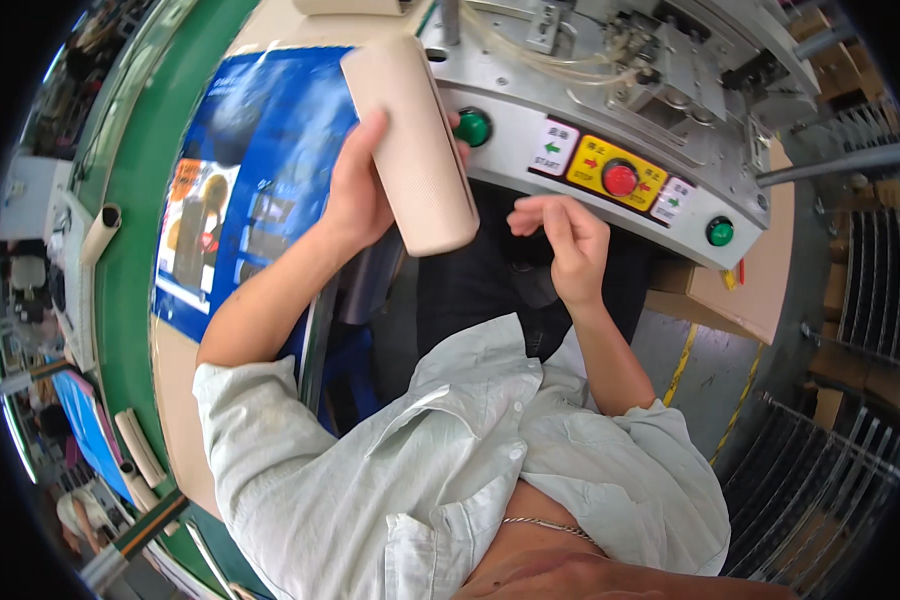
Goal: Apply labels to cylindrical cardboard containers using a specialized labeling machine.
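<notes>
The left hand (355, 190) is clamped around a long beige cylinder (410, 145), with the thumb showing on its left side and fingertips just peeking past its right edge. The cylinder is held tilted in the air, its rounded upper end toward the top of the view and its lower end hanging over the dark gap in front of the person's body. The right hand (560, 240) holds nothing; its fingers are curled loosely together, thumb near the forefinger, and it hovers just right of the cylinder's lower end without touching it.

Just behind both hands runs a metal control panel (530, 180) on the front of a machine. A green button (472, 128) sits right beside the cylinder's right edge, a red button (620, 178) on a yellow plate lies above the right hand, and a second green button (720, 232) stands farther right. Clear tubes and metal parts crowd the machine top behind the panel.

To the left of the left hand lies a blue printed sheet (250, 190) on a beige table. Beyond it curves a green conveyor belt (135, 250), with another beige cylinder (100, 232) lying on its far side. The person wears a pale, light-coloured shirt (420, 470). Yellow floor lines show at lower right.
</notes>
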`<state>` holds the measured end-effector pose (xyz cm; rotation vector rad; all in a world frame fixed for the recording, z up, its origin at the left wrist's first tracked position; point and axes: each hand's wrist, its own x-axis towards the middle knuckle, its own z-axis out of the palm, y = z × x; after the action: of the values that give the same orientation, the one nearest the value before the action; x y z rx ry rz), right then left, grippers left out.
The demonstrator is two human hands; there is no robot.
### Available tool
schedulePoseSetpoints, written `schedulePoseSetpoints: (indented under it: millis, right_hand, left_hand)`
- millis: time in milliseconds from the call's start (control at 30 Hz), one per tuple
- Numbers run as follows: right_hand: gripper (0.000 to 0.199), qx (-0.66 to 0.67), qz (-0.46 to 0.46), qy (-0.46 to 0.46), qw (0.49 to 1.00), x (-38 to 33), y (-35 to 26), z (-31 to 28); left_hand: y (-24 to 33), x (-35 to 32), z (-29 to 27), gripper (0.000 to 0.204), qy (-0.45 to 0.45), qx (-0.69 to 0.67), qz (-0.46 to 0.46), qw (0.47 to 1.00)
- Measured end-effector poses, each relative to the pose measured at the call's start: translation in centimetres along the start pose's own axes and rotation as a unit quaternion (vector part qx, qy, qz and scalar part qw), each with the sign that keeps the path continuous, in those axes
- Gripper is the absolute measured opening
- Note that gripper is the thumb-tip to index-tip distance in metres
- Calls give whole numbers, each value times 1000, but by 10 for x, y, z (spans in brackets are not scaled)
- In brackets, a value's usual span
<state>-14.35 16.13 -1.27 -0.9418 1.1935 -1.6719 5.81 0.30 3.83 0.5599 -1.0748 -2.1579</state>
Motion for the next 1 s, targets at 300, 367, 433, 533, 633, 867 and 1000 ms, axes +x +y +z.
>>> schedulePoseSetpoints:
  millis: [300, 367, 433, 533, 633, 867, 1000]
  right_hand:
    - [30, -224, 102, -78, 966, -15, 114, -38]
    - [30, -247, 105, -70, 961, -13, 152, -64]
    - [29, -445, 230, -109, 858, -18, 185, -96]
    - [30, -460, 247, -117, 845, -24, 209, -110]
    - [31, -381, 210, -124, 892, -19, 212, -97]
    - [30, -406, 232, -159, 869, -19, 223, -100]
    - [31, -377, 254, -166, 875, -19, 222, -96]
  left_hand:
    - [34, 13, -26, 78, 53, -258, -38, 964]
    - [51, 14, -28, 75, 42, -122, 17, 991]
    - [72, 21, -29, 72, 28, 20, 74, 997]
    - [106, 38, -62, 65, 75, 395, 172, 900]
    - [114, 62, -93, 64, 132, 692, 248, 665]
    - [87, 129, -133, 73, 111, 845, 322, 413]
    - [77, 152, -137, 73, 134, 831, 349, 411]
